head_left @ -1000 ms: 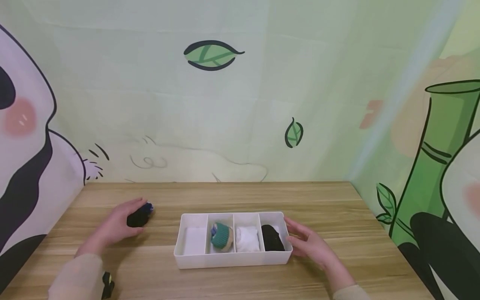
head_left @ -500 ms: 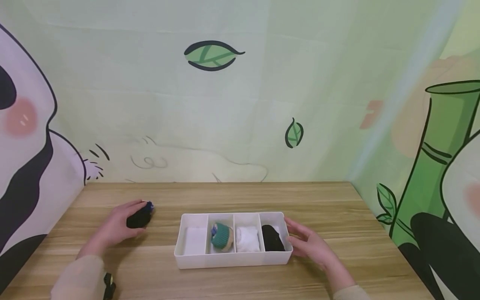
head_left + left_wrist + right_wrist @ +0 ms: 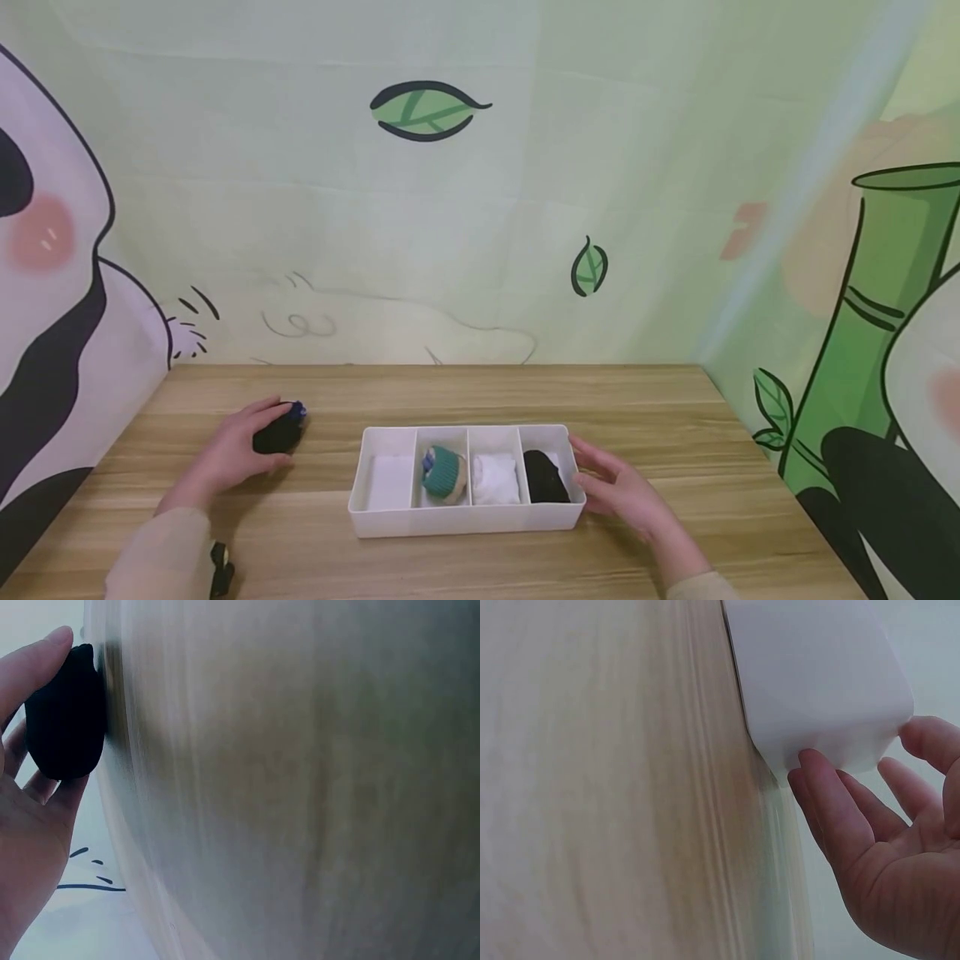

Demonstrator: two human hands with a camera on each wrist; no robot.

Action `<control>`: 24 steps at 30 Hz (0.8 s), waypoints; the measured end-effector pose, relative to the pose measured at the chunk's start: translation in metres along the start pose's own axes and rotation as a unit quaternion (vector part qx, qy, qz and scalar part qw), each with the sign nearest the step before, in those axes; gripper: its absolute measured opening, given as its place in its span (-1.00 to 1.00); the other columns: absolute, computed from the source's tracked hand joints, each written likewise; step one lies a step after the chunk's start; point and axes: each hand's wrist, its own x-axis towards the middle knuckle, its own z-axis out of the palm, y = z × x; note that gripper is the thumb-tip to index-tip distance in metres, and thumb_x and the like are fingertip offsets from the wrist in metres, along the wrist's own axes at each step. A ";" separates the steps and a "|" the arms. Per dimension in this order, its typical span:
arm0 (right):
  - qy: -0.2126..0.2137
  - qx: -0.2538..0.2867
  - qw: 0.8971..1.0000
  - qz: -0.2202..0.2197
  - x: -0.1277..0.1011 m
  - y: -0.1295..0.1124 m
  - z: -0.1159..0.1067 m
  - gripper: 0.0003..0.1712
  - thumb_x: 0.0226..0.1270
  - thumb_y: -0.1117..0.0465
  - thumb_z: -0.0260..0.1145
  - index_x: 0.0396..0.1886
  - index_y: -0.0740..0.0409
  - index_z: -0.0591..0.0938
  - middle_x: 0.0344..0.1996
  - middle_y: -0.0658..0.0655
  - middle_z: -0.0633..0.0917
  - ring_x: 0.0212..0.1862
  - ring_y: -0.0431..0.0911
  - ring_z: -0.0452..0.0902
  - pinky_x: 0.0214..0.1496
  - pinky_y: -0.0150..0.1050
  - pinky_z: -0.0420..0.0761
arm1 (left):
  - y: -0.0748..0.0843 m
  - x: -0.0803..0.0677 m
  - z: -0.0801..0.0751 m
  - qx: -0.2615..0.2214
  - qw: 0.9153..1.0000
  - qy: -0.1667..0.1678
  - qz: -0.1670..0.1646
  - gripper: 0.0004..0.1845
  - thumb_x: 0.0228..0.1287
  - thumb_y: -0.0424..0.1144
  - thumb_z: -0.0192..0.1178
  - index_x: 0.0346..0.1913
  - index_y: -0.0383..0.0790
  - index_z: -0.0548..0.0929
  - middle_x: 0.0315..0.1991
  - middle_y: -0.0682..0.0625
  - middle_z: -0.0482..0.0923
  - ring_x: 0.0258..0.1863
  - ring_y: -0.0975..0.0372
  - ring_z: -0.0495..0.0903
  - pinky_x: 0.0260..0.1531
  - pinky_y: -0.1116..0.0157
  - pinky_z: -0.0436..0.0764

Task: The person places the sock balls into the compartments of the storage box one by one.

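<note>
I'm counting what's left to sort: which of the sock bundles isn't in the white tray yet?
The black bundle with a blue tip, gripped by the left hand on the table left of the tray. The teal, white and black ones each fill a compartment.

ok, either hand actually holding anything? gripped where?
Left hand grips the black sock roll around its body, on the table. Right hand only touches the white organizer tray at its end.

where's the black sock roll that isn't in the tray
In the head view the black sock roll sits on the table, left of the tray, gripped by the left hand.
</note>
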 end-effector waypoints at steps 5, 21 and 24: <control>0.000 0.002 1.000 0.003 0.000 0.001 0.000 -0.24 0.43 0.34 0.23 0.53 0.27 0.15 0.39 0.54 0.22 0.24 0.21 0.43 0.08 0.01 0.60 | 0.002 0.000 0.000 -0.001 1.000 -0.009 -0.010 -0.18 -0.03 -0.20 0.56 0.32 -0.36 0.46 0.37 -0.44 0.21 0.28 -0.38 0.20 0.14 -0.35 0.24; -0.003 0.000 1.000 0.000 0.001 0.002 0.000 -0.26 0.44 0.37 0.20 0.53 0.28 0.14 0.39 0.54 0.23 0.26 0.22 0.40 0.08 0.01 0.60 | 0.000 0.001 0.007 -0.033 0.999 0.000 -0.004 -0.22 -0.08 -0.24 0.59 0.27 -0.30 0.51 0.22 -0.42 0.38 0.20 -0.30 0.32 0.12 -0.28 0.30; -0.002 0.000 1.000 0.000 0.000 0.002 0.000 -0.25 0.44 0.37 0.20 0.53 0.28 0.13 0.39 0.54 0.23 0.27 0.23 0.39 0.09 0.02 0.59 | 0.000 0.002 0.008 -0.037 0.999 -0.003 -0.004 -0.21 -0.09 -0.25 0.59 0.27 -0.30 0.50 0.22 -0.41 0.40 0.20 -0.30 0.33 0.13 -0.27 0.29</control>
